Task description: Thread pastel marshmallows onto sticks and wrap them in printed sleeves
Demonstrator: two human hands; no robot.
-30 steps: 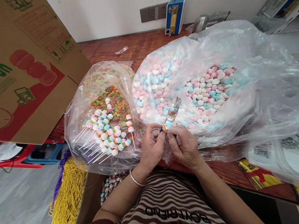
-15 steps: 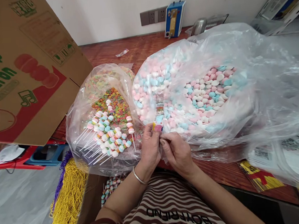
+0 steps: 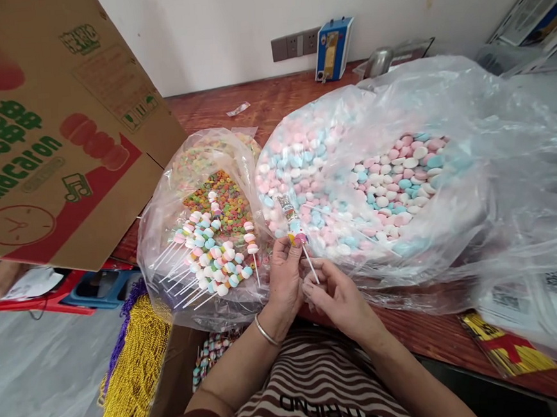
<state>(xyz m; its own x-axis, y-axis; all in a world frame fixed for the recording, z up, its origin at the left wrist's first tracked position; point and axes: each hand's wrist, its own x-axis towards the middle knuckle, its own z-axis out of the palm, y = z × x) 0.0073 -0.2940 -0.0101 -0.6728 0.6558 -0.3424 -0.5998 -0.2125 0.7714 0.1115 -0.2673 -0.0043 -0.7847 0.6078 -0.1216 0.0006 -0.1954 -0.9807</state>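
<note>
A clear bag holds colored rings and finished candy sticks; beside it, a larger bag brims with pink, blue and white candies. Between them, the left hand pinches a wrapped candy stick upright, while the right hand grips its white stem.

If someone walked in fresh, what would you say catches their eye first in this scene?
Most likely the huge clear plastic bag of pink, blue and white round candies, spread across the right of the wooden table. Left of it, a smaller clear bag holds finished candy skewers on white sticks over multicoloured candy rings. In front, the left hand and right hand grip one wrapped candy stick.
</note>
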